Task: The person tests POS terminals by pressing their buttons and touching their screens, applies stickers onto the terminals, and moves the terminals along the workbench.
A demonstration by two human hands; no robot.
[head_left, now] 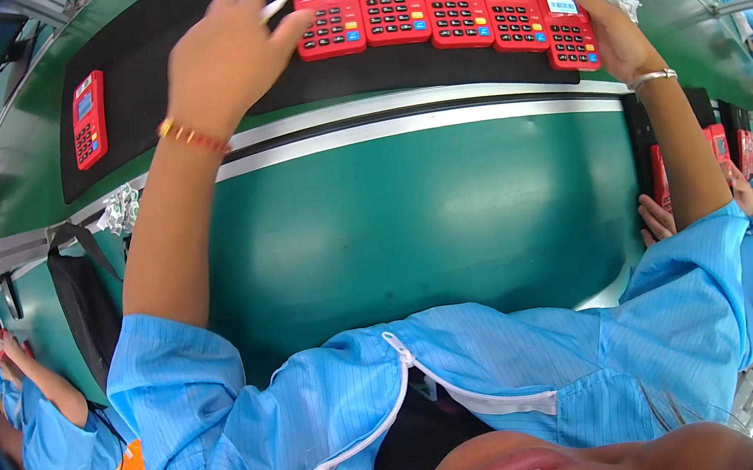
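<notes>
Five red card payment terminals lie side by side in a row on a black mat (319, 86), their screens lit and keypads facing up. At the left end of the row, beside the leftmost terminal (328, 13), my left hand (225, 60) is closed round a slim white pointed thing (277, 6). Its kind I cannot make out, as my fingers partly cover it. My right hand (619, 37) grips the right side of the rightmost terminal (566, 25), one fingertip near its upper corner. Apart from the row, another red terminal (89, 121) lies on the mat at the far left.
A green work surface (420, 201) lies before me, with a metal rail (419, 125) along its far side. A black strap or pouch (84, 292) hangs at left, near crumpled silvery material (119, 210). Co-workers in blue sit on both sides; one hand (656, 217) is near my right arm.
</notes>
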